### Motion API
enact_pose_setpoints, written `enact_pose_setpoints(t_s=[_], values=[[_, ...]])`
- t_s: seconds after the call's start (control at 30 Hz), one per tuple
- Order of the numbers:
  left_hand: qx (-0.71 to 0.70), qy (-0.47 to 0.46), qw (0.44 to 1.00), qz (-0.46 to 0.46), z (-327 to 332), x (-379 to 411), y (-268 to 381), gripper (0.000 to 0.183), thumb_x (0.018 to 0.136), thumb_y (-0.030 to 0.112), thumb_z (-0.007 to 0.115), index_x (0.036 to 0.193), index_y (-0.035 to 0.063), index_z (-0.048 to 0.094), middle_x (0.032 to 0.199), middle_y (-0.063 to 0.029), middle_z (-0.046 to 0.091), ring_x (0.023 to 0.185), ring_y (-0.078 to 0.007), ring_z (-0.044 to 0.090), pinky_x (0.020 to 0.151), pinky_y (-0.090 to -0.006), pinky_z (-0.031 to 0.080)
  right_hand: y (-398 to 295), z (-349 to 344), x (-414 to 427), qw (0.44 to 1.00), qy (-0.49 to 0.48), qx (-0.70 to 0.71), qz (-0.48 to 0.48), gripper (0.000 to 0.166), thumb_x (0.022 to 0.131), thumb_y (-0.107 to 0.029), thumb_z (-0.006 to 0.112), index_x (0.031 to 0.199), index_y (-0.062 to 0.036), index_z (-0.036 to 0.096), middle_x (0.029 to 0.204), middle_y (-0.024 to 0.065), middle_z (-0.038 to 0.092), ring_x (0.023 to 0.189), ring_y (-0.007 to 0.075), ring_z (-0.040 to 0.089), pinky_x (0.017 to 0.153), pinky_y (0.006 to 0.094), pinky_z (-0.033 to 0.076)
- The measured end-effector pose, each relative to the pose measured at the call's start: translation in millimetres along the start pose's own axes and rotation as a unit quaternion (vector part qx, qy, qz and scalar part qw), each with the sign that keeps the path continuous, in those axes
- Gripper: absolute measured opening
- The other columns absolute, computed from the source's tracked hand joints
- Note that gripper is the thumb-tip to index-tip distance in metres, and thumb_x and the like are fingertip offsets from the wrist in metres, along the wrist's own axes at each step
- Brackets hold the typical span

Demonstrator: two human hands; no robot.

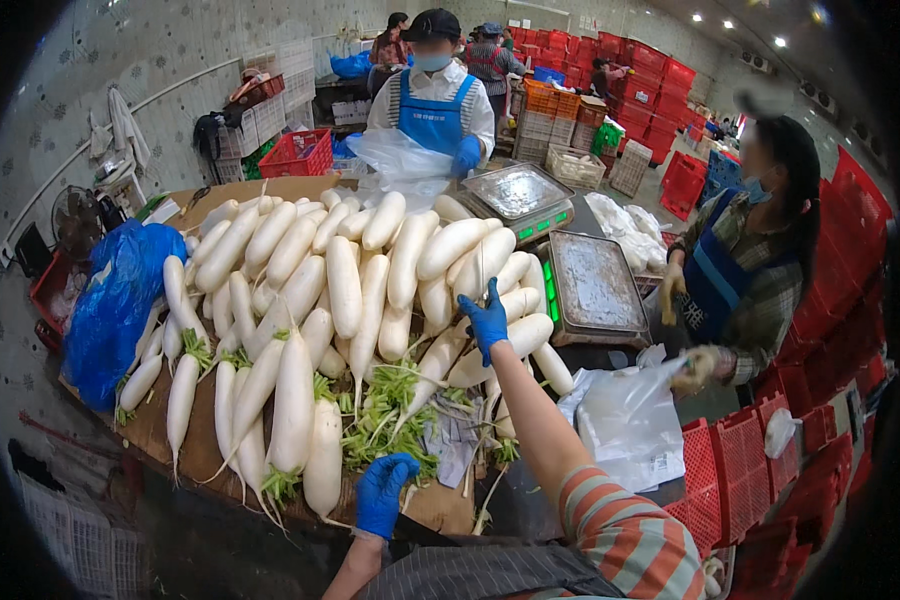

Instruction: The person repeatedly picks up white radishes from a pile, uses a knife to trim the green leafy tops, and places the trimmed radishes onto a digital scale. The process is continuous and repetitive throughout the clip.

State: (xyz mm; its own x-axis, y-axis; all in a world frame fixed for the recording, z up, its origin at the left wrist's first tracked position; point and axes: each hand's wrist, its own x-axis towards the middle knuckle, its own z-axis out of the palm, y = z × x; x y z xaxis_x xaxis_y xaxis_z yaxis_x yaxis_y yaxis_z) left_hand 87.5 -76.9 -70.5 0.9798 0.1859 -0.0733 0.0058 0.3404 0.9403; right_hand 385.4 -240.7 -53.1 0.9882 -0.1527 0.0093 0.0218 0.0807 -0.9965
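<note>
A large heap of white daikon radishes (pixel 343 289) lies before me, some with long root tips and cut green stubs. My right hand (pixel 486 321), in a blue glove, reaches over the right side of the heap. Its thumb and fingers are apart with nothing visibly held; whether it touches a radish is unclear. Near the front edge, my left hand (pixel 384 491), also blue-gloved, has curled fingers, and I cannot tell whether it holds anything. Cut green leaf stalks (pixel 387 411) lie just beyond it. A grey cloth (pixel 454 442) rests beside the stalks.
Two scales (pixel 598 283) stand right of the heap. Plastic bags (pixel 630 427) lie near a co-worker (pixel 750 247) on the right. Another co-worker (pixel 431 112) stands opposite with clear bags. A blue plastic sheet (pixel 124 307) sits left; red crates (pixel 739 472) stand right.
</note>
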Motion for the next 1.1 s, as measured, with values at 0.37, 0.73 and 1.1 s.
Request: enact_pose_setpoints(t_s=[0.37,0.73,1.1], values=[[0.259,0.039,0.949,0.175,-22.7,67.5,-4.0,0.024,0.086,0.01,0.059,0.109,0.0023,0.058,0.103,-0.0118,0.062,0.095,-0.0206,0.059,0.084,-0.031,0.045,-8.1,-59.0,-115.9,0.991,-0.118,-0.035,0.055,0.033,0.086,-0.014,0.06,0.118,-0.0079,0.055,0.084,0.0059,0.065,0.059,0.0084,0.056,0.046,0.0211,0.041],[0.611,-0.066,0.776,0.143,2.6,167.4,-13.0,0.061,0.072,0.045,0.066,0.125,0.0179,0.052,0.125,-0.0212,0.044,0.119,-0.0375,0.039,0.102,-0.0424,0.031,55.8,-69.7,-200.1,0.994,-0.096,-0.012,0.051,0.025,0.088,-0.008,0.057,0.113,-0.0044,0.056,0.102,0.005,0.062,0.088,0.0112,0.058,0.076,0.0249,0.048],[0.648,-0.105,0.747,0.105,-4.4,24.1,-29.7,0.055,0.07,0.036,0.069,0.117,0.0109,0.056,0.115,-0.0173,0.051,0.104,-0.0353,0.048,0.088,-0.0433,0.042,86.2,-53.8,-150.0,0.892,-0.143,-0.34,-0.26,0.037,0.077,-0.009,0.065,0.113,-0.0074,0.057,0.114,0.017,0.055,0.107,0.0317,0.052,0.09,0.0388,0.042]])
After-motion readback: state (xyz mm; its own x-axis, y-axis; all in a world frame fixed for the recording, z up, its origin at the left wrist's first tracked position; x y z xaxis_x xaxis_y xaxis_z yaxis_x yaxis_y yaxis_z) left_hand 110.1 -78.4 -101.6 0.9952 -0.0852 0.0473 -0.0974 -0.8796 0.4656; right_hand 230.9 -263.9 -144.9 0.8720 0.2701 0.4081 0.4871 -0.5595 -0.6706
